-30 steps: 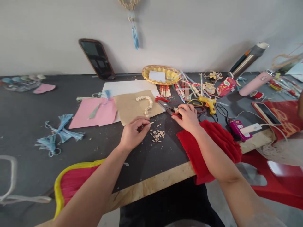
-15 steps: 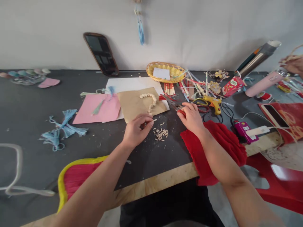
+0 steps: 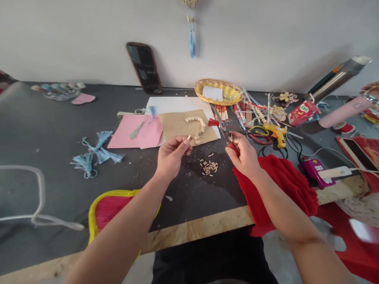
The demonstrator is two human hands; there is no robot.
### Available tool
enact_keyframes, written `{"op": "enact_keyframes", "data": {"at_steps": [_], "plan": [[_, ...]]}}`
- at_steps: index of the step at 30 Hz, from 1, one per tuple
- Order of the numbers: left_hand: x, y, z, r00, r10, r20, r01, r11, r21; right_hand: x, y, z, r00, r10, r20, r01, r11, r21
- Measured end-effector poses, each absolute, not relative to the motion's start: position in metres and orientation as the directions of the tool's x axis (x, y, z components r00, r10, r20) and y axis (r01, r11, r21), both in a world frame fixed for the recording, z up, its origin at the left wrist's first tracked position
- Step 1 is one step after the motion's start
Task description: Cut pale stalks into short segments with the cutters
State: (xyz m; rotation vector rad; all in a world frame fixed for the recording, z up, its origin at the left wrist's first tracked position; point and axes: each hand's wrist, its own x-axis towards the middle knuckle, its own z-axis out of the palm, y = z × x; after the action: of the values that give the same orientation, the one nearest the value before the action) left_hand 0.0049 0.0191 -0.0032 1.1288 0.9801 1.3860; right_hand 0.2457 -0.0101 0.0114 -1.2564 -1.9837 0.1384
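Note:
My left hand (image 3: 171,159) is closed in a pinch on a short pale stick (image 3: 189,138), whose tip shows between thumb and forefinger. My right hand (image 3: 244,153) grips red-handled pliers (image 3: 233,147), held just to the right of the left hand. Their jaws are small and partly hidden by the fingers. Between the hands, on the dark table, lies a loose pile of small pale cut pieces (image 3: 209,169). A curved string of cream pieces (image 3: 202,127) rests on brown paper (image 3: 173,126) behind the left hand.
Blue tassels (image 3: 102,146) and pink paper (image 3: 122,132) lie left. A wicker basket (image 3: 204,98) stands at the back. On the right are a yellow glue gun (image 3: 276,133), cables, a purple power adapter (image 3: 315,172) and red cloth (image 3: 281,181). A phone (image 3: 145,69) leans on the wall.
The whole view has shifted, so things on the table appear further right. My left hand has turned and lifted the stick, tip upward. The pliers have come up and tilted in my right hand.

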Motion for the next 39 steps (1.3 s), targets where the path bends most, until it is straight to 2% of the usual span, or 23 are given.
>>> {"op": "enact_keyframes", "data": {"at_steps": [7, 14, 19, 26, 39], "plan": [[0.0036, 0.0191, 0.0013, -0.017, 1.000, 0.009, -0.448, -0.016, 0.894, 0.2433, -0.0103, 0.0105, -0.365, 0.791, 0.492, 0.729, 0.571, -0.378], [0.0030, 0.0216, 0.0016, -0.038, 0.997, -0.073, -0.554, 0.039, 0.831, 0.2409, -0.0099, 0.0079, -0.441, 0.760, 0.478, 0.722, 0.616, -0.314], [0.0018, 0.0218, 0.0029, -0.035, 0.996, -0.081, -0.564, 0.047, 0.824, 0.2412, -0.0083, 0.0058, -0.442, 0.760, 0.475, 0.742, 0.608, -0.283], [0.0017, 0.0210, 0.0032, -0.002, 0.995, -0.104, -0.571, 0.084, 0.817, 0.2413, -0.0103, 0.0087, -0.451, 0.708, 0.543, 0.700, 0.658, -0.278], [0.0018, 0.0215, 0.0038, 0.004, 0.993, -0.118, -0.581, 0.099, 0.808, 0.2396, -0.0115, 0.0085, -0.460, 0.704, 0.541, 0.697, 0.664, -0.271]]}}
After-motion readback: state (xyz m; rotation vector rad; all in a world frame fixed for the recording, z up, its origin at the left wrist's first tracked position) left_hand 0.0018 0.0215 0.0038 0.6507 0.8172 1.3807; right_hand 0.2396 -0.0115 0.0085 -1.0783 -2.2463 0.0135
